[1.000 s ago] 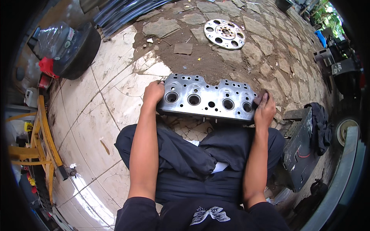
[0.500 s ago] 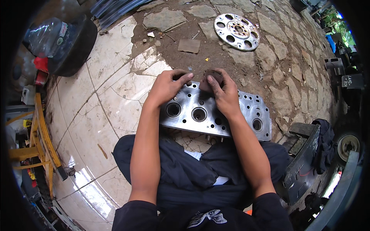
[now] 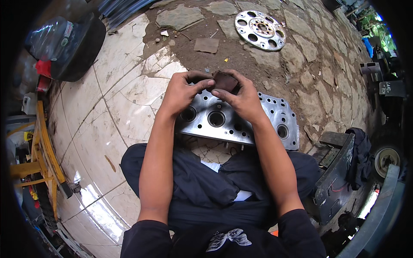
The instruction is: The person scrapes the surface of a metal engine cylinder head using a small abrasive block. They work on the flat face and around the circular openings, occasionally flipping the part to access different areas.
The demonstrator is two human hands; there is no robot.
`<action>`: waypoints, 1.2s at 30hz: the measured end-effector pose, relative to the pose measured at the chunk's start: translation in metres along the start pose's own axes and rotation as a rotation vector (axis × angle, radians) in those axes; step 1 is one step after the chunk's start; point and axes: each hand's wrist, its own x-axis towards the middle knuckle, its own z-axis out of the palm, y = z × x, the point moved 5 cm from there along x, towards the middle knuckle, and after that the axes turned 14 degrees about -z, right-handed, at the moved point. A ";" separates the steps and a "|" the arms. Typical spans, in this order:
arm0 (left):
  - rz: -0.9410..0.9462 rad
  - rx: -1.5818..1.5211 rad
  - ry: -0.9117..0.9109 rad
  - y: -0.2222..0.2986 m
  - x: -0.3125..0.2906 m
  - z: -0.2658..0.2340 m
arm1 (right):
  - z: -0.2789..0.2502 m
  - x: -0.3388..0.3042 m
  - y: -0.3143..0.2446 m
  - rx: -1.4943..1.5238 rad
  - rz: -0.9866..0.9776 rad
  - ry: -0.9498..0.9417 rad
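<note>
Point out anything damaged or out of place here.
The tiles are cracked and end raggedly at the dirt, so they look broken there. Beyond, the metal disc has brown, rust-like stains around its centre, unlike its pale rim.

Left grip (image 3: 180, 91) and right grip (image 3: 243, 95) hold a brown sheet (image 3: 225, 81).

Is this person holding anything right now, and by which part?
Yes: a small dark brown sheet. The left hand grips it at its left edge, and the right hand holds its right side.
</note>
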 end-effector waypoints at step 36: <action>0.474 0.762 -0.311 0.002 -0.061 0.158 | -0.174 -0.103 -0.032 -0.858 -0.127 -0.023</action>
